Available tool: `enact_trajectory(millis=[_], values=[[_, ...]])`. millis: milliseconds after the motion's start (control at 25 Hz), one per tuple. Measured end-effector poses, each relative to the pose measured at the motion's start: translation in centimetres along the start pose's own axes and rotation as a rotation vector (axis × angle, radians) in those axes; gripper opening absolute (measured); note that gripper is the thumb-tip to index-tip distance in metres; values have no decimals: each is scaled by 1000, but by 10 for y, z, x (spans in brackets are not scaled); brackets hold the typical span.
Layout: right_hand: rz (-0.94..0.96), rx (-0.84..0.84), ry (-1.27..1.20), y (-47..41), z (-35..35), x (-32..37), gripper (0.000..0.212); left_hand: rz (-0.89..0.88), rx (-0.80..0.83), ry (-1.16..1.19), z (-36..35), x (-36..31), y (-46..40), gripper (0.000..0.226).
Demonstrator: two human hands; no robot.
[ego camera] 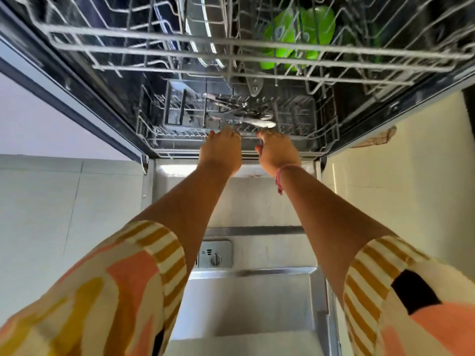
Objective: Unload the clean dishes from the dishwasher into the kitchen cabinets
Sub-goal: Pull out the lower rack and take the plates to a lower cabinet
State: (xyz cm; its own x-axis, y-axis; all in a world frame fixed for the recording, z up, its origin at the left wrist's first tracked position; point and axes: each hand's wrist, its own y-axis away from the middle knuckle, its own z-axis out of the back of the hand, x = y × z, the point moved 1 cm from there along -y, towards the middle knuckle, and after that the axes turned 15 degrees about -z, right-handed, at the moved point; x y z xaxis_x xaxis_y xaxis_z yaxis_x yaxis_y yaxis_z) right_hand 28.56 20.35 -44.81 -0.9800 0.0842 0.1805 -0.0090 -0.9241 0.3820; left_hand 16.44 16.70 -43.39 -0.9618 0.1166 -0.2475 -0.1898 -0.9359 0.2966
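Note:
The dishwasher stands open with its door (246, 291) folded down below me. My left hand (221, 150) and my right hand (277, 152) reach side by side to the front of the lower rack (323, 134), at the grey cutlery basket (180, 109). The left fingers curl around a bunch of metal cutlery (231, 111) lying across the basket. The right fingers close under a spoon (262, 123) at the bunch's right end. The backs of my hands hide the fingertips. Green plastic dishes (300, 34) and plates (203, 29) sit in the upper rack (128, 47).
The pulled-out upper rack overhangs the lower one, just above my hands. The detergent compartment (215, 254) sits in the open door between my forearms. Pale cabinet fronts flank the dishwasher left and right. A pink band circles my right wrist.

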Motion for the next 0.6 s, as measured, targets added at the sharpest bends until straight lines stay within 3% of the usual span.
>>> enact_trajectory(millis=[200,320,600], values=[[-60,65,60,49,-2,-14,34,11,97,5,-11,-21,46,30],[-123,117,8,86,-8,-25,33,3,146,39,-25,-32,77,31],[-51,211,74,172,-40,-61,35,-5,257,51,-58,-64,155,28]])
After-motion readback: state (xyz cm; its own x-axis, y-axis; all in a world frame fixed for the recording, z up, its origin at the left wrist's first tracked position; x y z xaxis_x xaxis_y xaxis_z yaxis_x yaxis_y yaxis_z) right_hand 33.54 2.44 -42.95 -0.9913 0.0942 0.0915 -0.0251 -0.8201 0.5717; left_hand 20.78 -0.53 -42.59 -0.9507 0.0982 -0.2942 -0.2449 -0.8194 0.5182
